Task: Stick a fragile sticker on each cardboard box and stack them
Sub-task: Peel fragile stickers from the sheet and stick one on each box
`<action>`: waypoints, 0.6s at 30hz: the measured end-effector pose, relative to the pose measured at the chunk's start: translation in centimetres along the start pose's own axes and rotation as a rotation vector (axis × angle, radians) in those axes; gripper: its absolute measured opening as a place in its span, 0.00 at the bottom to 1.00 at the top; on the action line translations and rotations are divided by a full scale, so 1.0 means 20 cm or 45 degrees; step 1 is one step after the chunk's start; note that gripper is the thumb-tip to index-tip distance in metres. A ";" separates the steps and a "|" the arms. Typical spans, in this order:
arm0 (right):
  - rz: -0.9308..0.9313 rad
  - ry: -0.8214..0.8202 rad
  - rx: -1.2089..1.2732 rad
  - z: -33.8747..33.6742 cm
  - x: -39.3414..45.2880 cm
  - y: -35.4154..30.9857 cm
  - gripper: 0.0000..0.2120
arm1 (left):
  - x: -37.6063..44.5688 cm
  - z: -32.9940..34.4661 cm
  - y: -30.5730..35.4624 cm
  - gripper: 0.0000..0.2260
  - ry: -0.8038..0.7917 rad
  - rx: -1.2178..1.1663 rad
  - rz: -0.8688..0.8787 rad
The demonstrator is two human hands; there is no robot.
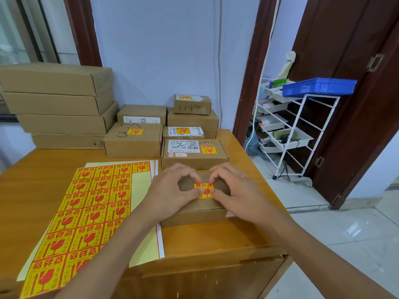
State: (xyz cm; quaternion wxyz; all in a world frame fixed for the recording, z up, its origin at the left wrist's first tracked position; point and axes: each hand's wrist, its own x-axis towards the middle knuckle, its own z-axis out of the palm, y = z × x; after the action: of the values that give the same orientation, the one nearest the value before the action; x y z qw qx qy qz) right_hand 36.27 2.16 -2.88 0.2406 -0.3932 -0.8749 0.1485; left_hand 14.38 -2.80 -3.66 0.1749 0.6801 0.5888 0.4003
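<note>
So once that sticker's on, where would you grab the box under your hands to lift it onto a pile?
Probably by its two short ends, one hand from each side. The box lies flat and low on the table, wider than one hand, and both the left hand and right hand already flank the sticker, so sliding outward reaches the ends.

Sticker sheet (86,212) cut by bottom edge, box (200,212) top partly hidden by hands, box labels illegible
</note>
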 end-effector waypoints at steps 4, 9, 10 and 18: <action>0.000 -0.001 0.017 0.00 0.00 0.00 0.10 | 0.00 0.00 -0.01 0.13 0.006 -0.015 0.023; 0.008 -0.020 -0.027 0.00 0.00 0.00 0.14 | 0.00 -0.01 0.00 0.22 -0.037 0.035 0.021; 0.015 -0.025 -0.025 0.00 0.00 -0.01 0.14 | 0.00 -0.01 0.00 0.22 -0.041 0.042 0.014; 0.080 -0.120 -0.030 -0.15 -0.07 -0.07 0.24 | -0.06 -0.16 0.17 0.33 0.056 0.417 -0.067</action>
State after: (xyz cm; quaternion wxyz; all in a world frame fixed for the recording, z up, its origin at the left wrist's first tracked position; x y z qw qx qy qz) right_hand 37.84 0.29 -0.15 0.1895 -0.4157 -0.8743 0.1640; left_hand 14.34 -5.47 0.37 0.0591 0.6749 0.6674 0.3092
